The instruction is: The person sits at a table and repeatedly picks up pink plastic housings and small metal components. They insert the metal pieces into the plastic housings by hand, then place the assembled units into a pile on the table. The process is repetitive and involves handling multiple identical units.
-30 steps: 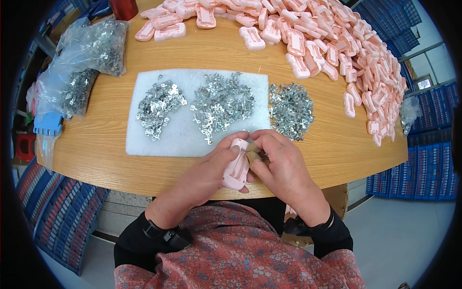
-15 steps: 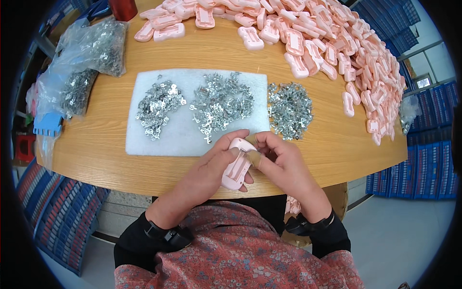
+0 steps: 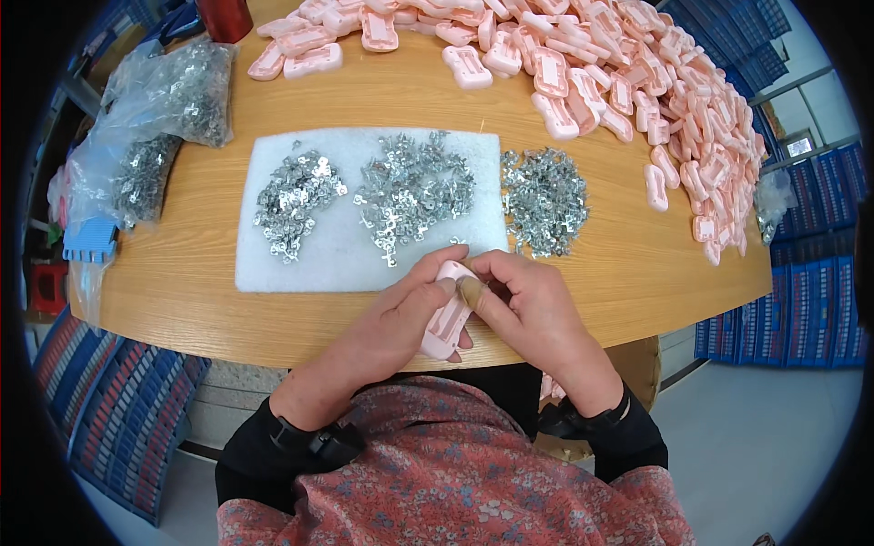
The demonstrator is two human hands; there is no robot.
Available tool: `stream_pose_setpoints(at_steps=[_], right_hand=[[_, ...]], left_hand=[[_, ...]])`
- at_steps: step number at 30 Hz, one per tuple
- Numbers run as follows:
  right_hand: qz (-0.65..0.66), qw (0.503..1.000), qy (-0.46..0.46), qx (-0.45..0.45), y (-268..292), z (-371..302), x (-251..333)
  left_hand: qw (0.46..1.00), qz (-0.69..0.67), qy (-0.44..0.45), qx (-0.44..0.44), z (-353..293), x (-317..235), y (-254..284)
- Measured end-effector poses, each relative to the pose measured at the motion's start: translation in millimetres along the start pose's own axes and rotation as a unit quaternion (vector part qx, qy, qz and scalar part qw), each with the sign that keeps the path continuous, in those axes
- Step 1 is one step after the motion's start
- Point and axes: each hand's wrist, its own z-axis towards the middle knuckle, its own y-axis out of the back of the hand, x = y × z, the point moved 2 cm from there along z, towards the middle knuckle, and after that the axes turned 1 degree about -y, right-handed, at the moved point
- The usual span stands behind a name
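A pale pink plastic casing (image 3: 443,329) with a long recess is held at the front edge of the table, tilted, its open face upward. My left hand (image 3: 387,320) is closed round its left side, thumb near the upper end and fingertips showing past the right edge. My right hand (image 3: 537,305) grips the upper end, its covered thumb pressed onto the recess; whether a small metal part lies under that thumb is hidden. Just beyond my hands, a white foam mat (image 3: 355,278) bears two heaps of small shiny metal clips (image 3: 414,191). A third heap of clips (image 3: 546,202) lies right of the mat.
Many pink casings (image 3: 637,91) are piled across the back and right of the wooden table (image 3: 173,300). Clear bags of metal clips (image 3: 196,96) stand at the left, near a blue plastic piece (image 3: 91,238) and a red container (image 3: 224,18). Blue racks (image 3: 118,409) flank the table.
My right thumb has moved up and left over the casing's upper end, and the right fingers have drawn in behind it. The view has shifted slightly; the left hand keeps its hold.
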Motion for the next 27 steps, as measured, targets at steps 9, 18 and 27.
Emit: stream_pose_setpoints(at_steps=[9,18,27], right_hand=[[0.325,0.937,-0.115,0.057,-1,0,-14],[0.322,0.933,-0.145,0.074,4,-2,-14],[0.219,0.972,-0.084,-0.013,-11,-8,-19]], left_hand=[[0.998,0.017,-0.037,-0.042,0,-6,3],[0.960,0.253,-0.091,-0.074,0,-15,5],[0.848,0.457,-0.227,-0.143,1,-18,-13]])
